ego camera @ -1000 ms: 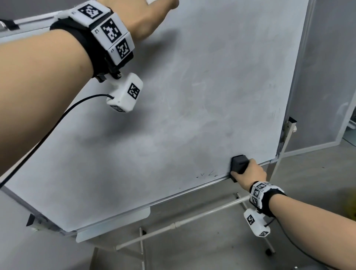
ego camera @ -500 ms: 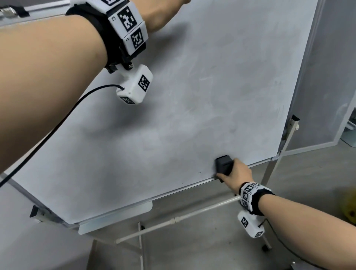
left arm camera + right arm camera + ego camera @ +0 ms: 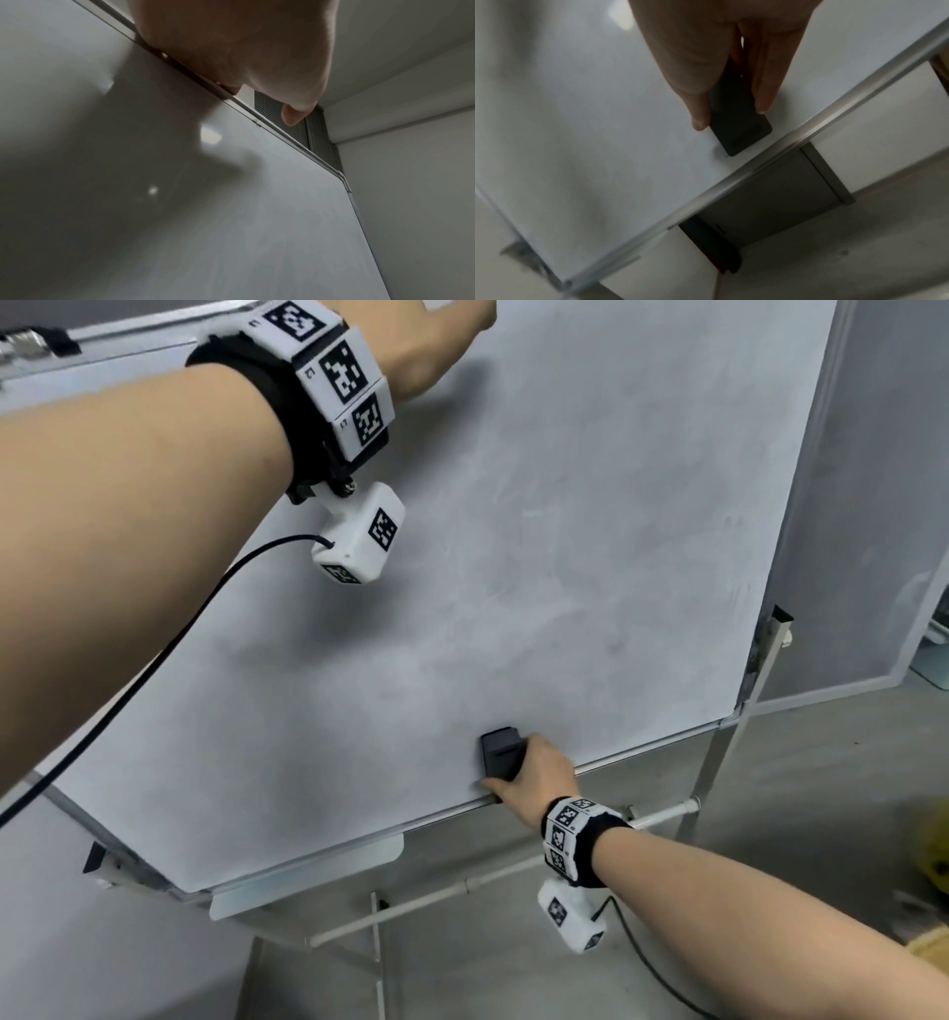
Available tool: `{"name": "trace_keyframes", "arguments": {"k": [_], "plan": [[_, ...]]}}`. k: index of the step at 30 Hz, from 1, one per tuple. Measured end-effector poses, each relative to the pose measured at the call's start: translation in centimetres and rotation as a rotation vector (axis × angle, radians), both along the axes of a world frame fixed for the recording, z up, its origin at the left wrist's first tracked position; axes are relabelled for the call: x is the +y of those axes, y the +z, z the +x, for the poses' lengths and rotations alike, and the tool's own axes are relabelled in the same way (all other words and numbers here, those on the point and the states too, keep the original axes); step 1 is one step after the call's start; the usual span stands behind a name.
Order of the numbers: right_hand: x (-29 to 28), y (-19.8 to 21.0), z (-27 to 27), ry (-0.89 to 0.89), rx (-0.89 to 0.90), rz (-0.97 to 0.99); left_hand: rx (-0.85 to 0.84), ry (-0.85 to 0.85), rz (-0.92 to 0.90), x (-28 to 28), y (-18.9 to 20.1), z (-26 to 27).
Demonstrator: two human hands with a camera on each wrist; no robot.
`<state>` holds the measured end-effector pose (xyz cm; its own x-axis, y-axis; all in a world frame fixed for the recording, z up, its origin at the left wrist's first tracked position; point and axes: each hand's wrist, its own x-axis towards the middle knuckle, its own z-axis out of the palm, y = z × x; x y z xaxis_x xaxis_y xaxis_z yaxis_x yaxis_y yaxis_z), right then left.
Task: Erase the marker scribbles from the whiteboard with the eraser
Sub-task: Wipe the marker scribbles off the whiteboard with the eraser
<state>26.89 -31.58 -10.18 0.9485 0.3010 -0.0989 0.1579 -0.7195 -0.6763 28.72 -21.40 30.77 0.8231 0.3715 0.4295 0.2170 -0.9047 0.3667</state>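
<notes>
Head view: the right hand (image 3: 539, 775) is down at about 6 o'clock on the large grey-smeared whiteboard (image 3: 565, 531), and its grip is wrapped round the small black rectangular eraser (image 3: 500, 752). The eraser sits flat against the board face, poking out of the grip toward 10 o'clock, just above the board's silver metal bottom rail (image 3: 642, 757). Up at 12 o'clock, the left hand (image 3: 436, 341) reaches the board's top edge; the fingers run out of the picture here. Below the rail hangs a pale marker tray (image 3: 308, 875).

Left wrist view: the left hand (image 3: 244, 50) sits on the aluminium top rail (image 3: 282, 132) of the whiteboard (image 3: 231, 223), fingers hooked over it, thumb (image 3: 293, 115) pointing down toward 5 o'clock. The grip is clamped on that top rail.

Right wrist view, somewhat blurred: the right hand (image 3: 718, 50) comes in from 12 o'clock, thumb (image 3: 698, 113) on one long side of the eraser (image 3: 739, 125), a finger (image 3: 767, 91) on the other. The eraser is pinched between them, its free end sticking out toward 5 o'clock, close to the bottom rail (image 3: 782, 146), flat on the whiteboard (image 3: 577, 121).
</notes>
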Motion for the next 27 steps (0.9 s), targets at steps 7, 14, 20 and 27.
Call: {"name": "trace_keyframes", "arguments": {"k": [7,14,20,27], "plan": [[-7.2,0.0,3.4,-0.133,-0.056,-0.08,-0.133,0.031,0.283,-0.2,-0.4,3.3],[1.6,-0.9,-0.9,0.023,-0.02,-0.027,-0.192,-0.012,0.456,1.0,-0.7,3.8],[0.9,-0.8,-0.5,0.04,-0.017,-0.041,-0.247,-0.044,0.44,1.2,-1.0,3.9],[-7.2,-0.5,2.9,-0.226,0.028,-0.076,-0.24,-0.011,0.454,1.5,-0.8,4.7]]}}
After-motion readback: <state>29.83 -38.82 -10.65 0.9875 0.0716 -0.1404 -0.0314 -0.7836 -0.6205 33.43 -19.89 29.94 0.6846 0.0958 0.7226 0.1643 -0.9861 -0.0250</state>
